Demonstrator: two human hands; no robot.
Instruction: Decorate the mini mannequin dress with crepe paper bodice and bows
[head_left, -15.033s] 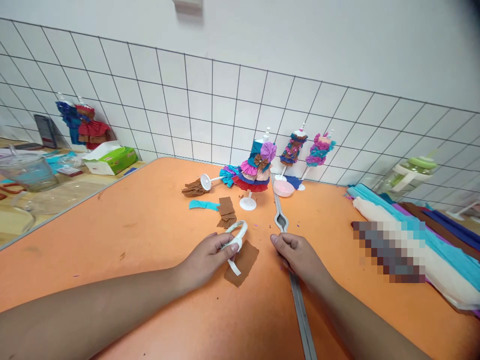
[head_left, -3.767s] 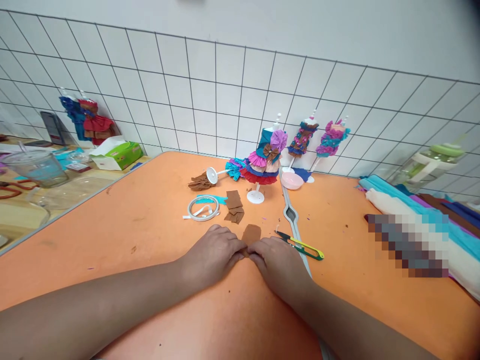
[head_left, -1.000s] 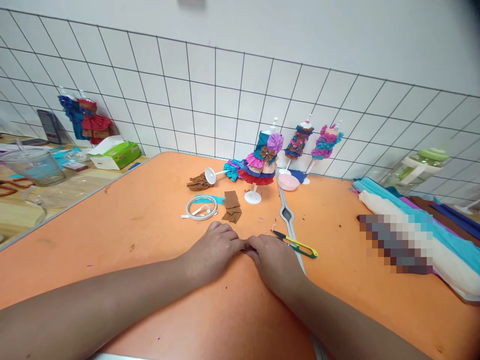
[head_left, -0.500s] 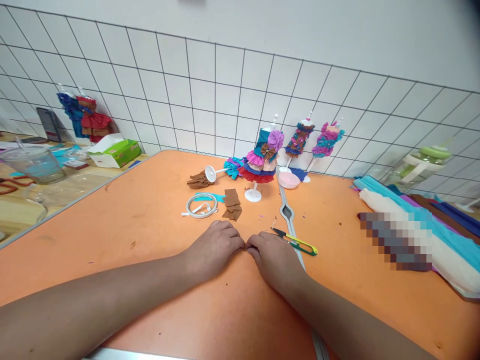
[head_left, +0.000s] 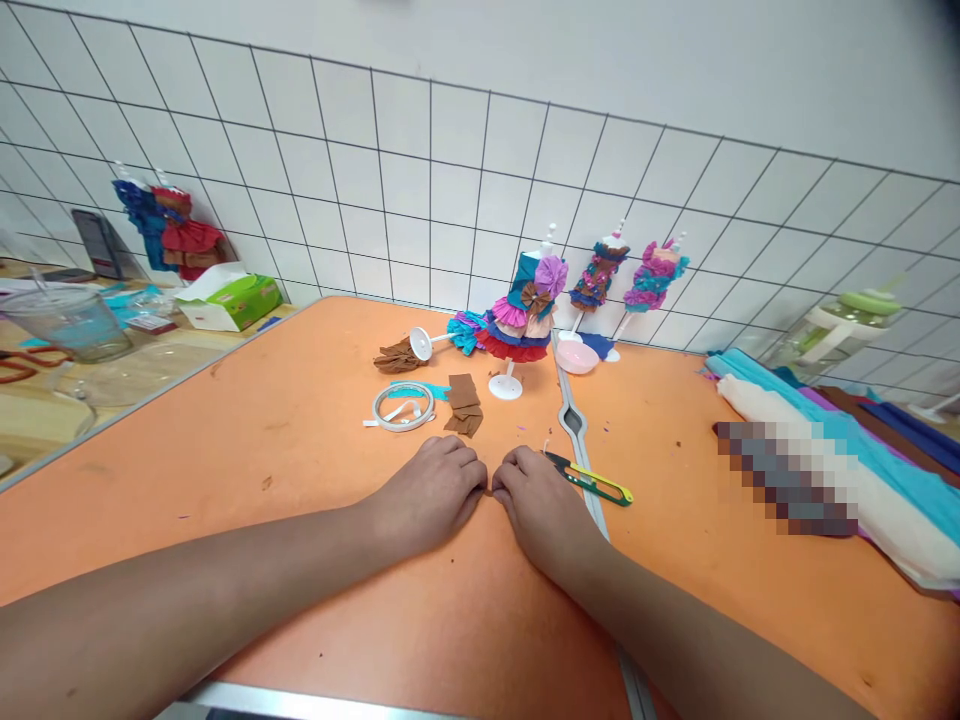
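Observation:
My left hand (head_left: 435, 490) and my right hand (head_left: 536, 500) rest knuckles-up on the orange table (head_left: 300, 450), fingertips pinched together and touching. A small brown paper piece is squeezed between them; only a sliver shows at the fingertips. Yellow-green thread snips (head_left: 592, 483) lie just right of my right hand, across a metal ruler (head_left: 574, 425). A white tape ring (head_left: 405, 407) and a stack of brown paper pieces (head_left: 463, 403) lie beyond my left hand.
A dressed mini mannequin (head_left: 525, 325) stands behind, a fallen one (head_left: 420, 347) to its left, two more and a pink dish (head_left: 576, 356) to its right. Crepe paper rolls (head_left: 862, 450) and a bottle (head_left: 832, 335) sit at right. A tissue box (head_left: 232, 300) and measuring cup (head_left: 67, 325) sit at left.
The tape ring was set down and the snips laid by the ruler. The brown piece between my hands has shrunk out of sight as my fingertips closed together.

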